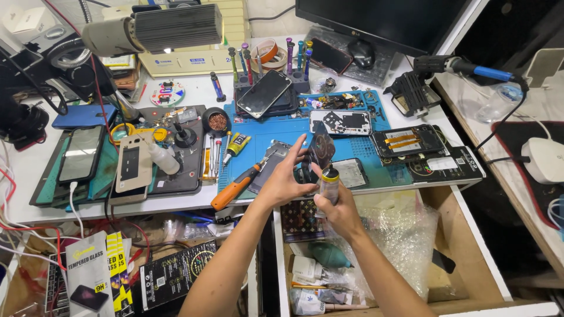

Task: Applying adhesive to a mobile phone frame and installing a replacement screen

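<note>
Two hands: left (286,179) holds dark part (322,148), right (336,209) one bottle (329,183).

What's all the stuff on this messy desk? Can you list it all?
work mat: one, blue, desk middle
orange-handled screwdriver: one, mat's front edge
opened phones: two, dark, mat's right side
precision screwdrivers: several, mixed colours, upright in holders behind the mat
monitor: one, black, back right
bubble wrap: clear, in open drawer
left hand: holding a dark phone part
right hand: fingers round a small yellow-capped bottle
</note>
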